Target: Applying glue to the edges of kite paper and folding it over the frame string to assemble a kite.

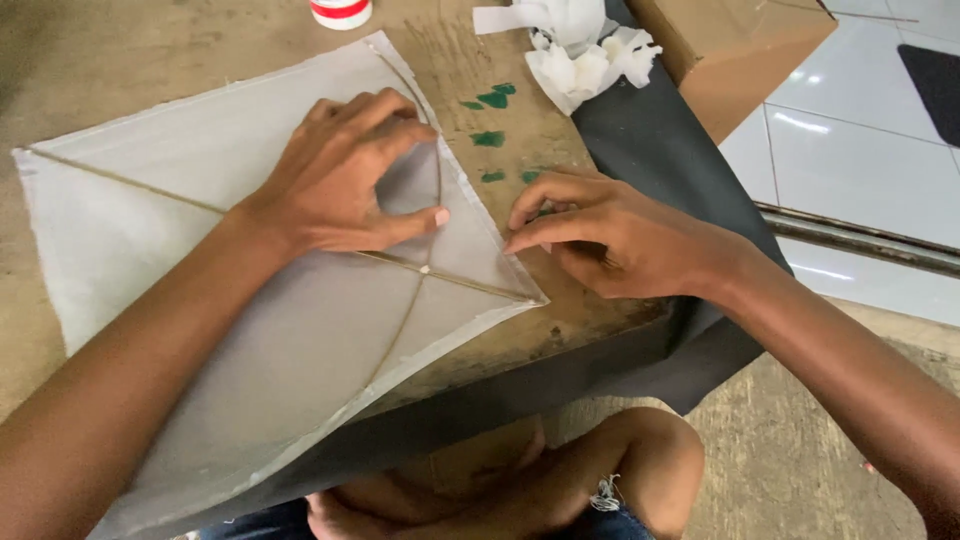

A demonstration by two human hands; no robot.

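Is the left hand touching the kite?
Touching. The head view shows the left hand pressed flat on the white paper kite, thumb by the crossed sticks.

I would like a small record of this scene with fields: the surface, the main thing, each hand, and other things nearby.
surface: worn wooden table with green paint spots
main thing: pale paper kite lying flat, thin crossed sticks on it
left hand: left hand pressing on the kite near the curved stick
right hand: right hand with fingertips at the kite's right edge
nearby: crumpled white tissue, cardboard box, red and white container, dark sheet
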